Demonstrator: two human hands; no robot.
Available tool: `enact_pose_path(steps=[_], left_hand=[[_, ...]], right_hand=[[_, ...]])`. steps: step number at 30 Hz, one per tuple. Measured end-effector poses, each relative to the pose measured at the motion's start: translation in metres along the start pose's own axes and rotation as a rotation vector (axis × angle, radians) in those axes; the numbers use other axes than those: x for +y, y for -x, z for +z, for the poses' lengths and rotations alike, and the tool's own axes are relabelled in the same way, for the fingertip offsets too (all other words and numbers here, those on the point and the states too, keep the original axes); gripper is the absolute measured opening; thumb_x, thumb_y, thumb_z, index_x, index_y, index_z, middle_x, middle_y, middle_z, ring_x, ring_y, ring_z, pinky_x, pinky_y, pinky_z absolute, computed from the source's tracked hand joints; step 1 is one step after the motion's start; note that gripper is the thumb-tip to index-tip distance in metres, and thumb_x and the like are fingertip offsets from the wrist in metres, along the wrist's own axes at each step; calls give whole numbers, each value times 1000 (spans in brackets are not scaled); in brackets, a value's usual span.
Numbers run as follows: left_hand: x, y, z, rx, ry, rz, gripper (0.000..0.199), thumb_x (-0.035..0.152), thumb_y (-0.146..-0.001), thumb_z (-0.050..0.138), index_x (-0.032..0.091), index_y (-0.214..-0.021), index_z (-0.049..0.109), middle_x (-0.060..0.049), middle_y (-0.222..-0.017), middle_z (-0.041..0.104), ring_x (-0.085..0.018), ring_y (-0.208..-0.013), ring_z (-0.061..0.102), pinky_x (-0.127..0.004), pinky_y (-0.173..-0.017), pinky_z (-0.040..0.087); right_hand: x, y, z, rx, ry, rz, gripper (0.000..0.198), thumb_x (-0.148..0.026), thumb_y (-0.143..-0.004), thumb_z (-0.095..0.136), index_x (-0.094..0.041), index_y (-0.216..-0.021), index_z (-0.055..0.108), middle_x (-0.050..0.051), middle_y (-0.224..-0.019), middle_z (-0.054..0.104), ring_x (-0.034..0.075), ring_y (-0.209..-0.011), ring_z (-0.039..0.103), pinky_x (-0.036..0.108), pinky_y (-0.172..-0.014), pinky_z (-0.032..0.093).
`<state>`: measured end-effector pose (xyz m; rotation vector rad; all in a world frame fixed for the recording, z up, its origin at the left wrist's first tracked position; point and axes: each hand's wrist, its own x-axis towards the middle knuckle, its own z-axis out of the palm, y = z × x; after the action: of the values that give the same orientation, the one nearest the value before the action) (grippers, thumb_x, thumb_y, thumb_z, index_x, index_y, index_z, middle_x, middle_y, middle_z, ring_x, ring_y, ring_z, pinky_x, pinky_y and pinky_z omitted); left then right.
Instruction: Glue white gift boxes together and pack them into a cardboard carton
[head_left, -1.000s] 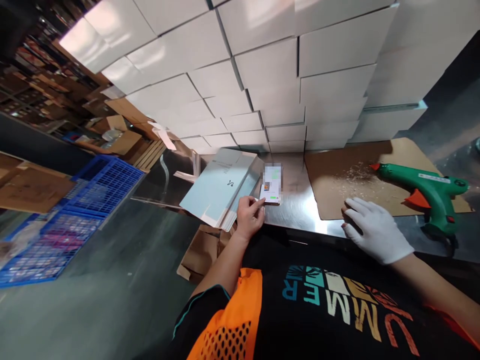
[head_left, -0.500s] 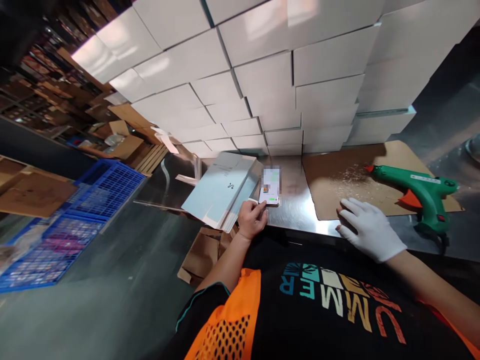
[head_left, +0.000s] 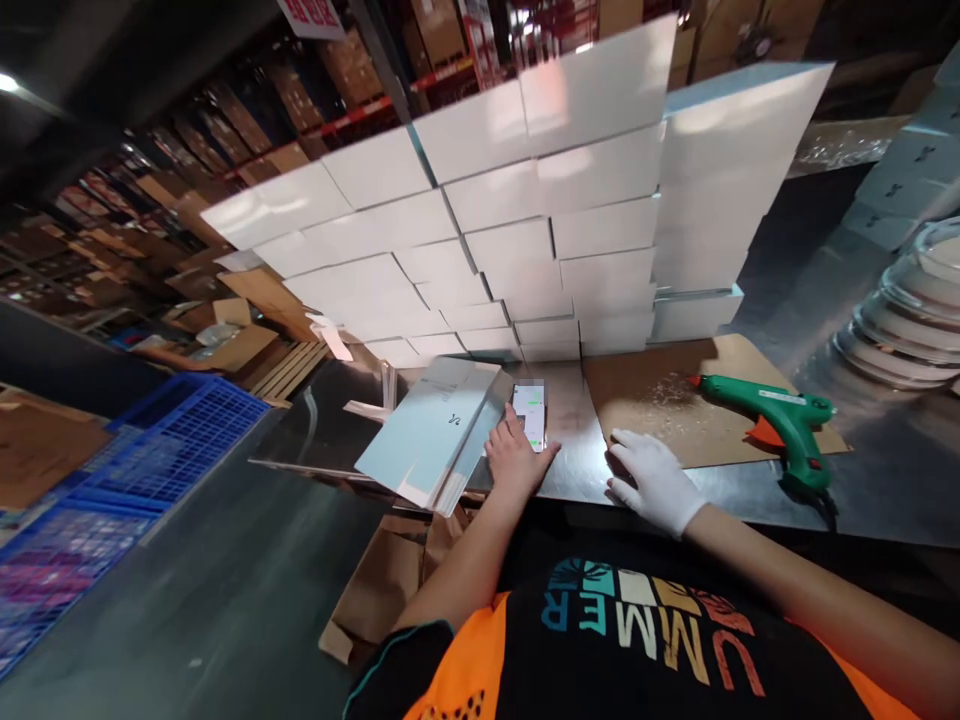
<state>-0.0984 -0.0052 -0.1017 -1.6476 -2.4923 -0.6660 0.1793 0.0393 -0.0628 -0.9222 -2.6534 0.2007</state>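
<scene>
White boxes (head_left: 495, 240) stand stacked on the metal desk (head_left: 574, 478), behind a cardboard sheet (head_left: 626, 385). The gloved right hand (head_left: 654, 482) lies, fingers parted, at the sheet's near-left corner; the bare left hand (head_left: 517, 462), fingers apart, overlaps the near-left edge of the phone (head_left: 532, 415) (flat on the desk, screen lit).

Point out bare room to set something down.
Bare metal table lies between the phone and cardboard sheet, and before that sheet, between right hand and glue gun. Crowded: the left hand, phone and light-blue boxes bunch together.

White boxes (head_left: 517, 245) wall off far side — bare metal strip (head_left: 574, 440) open between phone (head_left: 534, 420) and cardboard sheet (head_left: 727, 440).
</scene>
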Motion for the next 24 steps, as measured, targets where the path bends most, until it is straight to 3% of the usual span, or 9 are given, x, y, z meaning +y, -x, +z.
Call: enact_pose_path(steps=[4,9,12,18,21,24], left_hand=[[10,-9,3,-2,33,-6,98,42,-89,86,1,-168,45,-29,-128,71,-47,-120,67,-61,-106,55],[-19,-10,-2,114,229,172,92,22,-78,85,9,-162,51,-22,-132,73,-40,-121,69,-61,-116,53],[-35,-4,-12,278,256,246,91,22,-77,85,15,-160,50,-22,-138,71,-40,-121,70,-61,-112,57],[-36,10,-57,590,321,426,98,33,-86,86,20,-170,37,-22,-144,66,-39,-127,69,-59,-109,62],[-29,14,-77,650,350,455,101,35,-89,86,23,-173,32,-22,-147,65,-38,-130,69,-60,-110,62],[-25,16,-89,678,384,433,100,35,-89,86,25,-173,34,-22,-148,64,-38,-130,69,-60,-110,62]], right_hand=[[3,3,4,-53,24,-12,19,-33,-101,68,-17,-111,72,19,-134,69,35,-120,63,49,-106,49],[10,7,3,-62,3,-6,16,-32,-102,65,-18,-106,71,17,-126,69,34,-114,63,50,-102,51],[8,0,10,-24,-135,36,20,-31,-97,66,-18,-110,72,19,-132,72,35,-119,66,51,-106,55],[-3,-34,38,-34,-624,176,61,-46,-100,63,-22,-156,64,17,-153,73,32,-136,74,51,-117,61],[-8,-50,45,-64,-645,158,68,-52,-101,62,-20,-161,62,18,-159,69,32,-144,71,52,-121,60],[-11,-55,47,-70,-530,105,59,-44,-100,62,-16,-151,68,22,-154,71,36,-140,71,55,-119,60]])
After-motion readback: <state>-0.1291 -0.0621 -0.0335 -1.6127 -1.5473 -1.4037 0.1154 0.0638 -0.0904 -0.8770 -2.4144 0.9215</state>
